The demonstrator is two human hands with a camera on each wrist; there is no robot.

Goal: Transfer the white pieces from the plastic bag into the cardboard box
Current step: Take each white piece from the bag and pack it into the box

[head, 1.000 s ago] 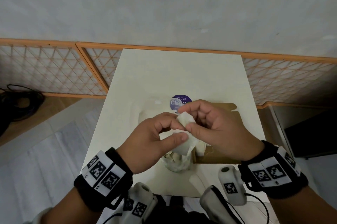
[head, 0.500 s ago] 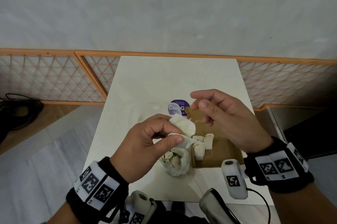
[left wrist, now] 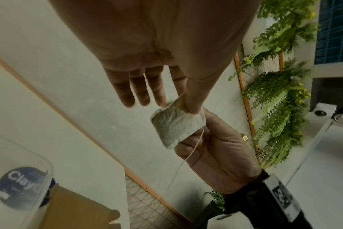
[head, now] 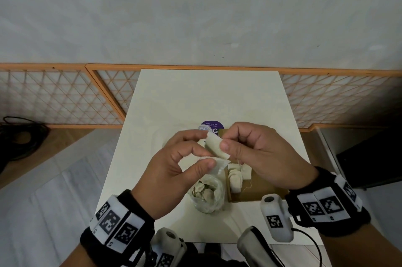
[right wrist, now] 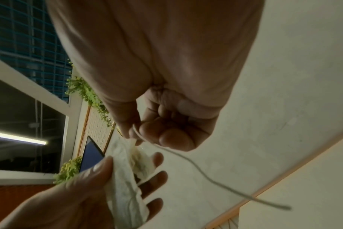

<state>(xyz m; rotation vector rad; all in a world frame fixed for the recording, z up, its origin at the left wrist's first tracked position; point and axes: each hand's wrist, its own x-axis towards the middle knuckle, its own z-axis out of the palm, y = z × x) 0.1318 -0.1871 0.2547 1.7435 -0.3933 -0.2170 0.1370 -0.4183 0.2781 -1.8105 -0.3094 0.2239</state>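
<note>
A pale bench runs up the middle of the head view, its far half bare up to the far edge, which meets an orange lattice fence and a grey wall. Floor shows on both sides of the bench.

In the lower centre of the frame, near the front edge, an open cardboard box sits right of a crumpled plastic bag, the two just beside each other. Several white pieces lie in a row along the box's left wall; more show inside the bag. A purple round label peeks out behind the hands.

Both hands are raised above the bag and box, wrists apart, fingertips meeting. The left hand pinches a white piece between thumb and forefinger, its other fingers straight in the left wrist view. The right hand, fingers curled in, pinches the same piece's upper end, and a thin string trails from its fingers.
</note>
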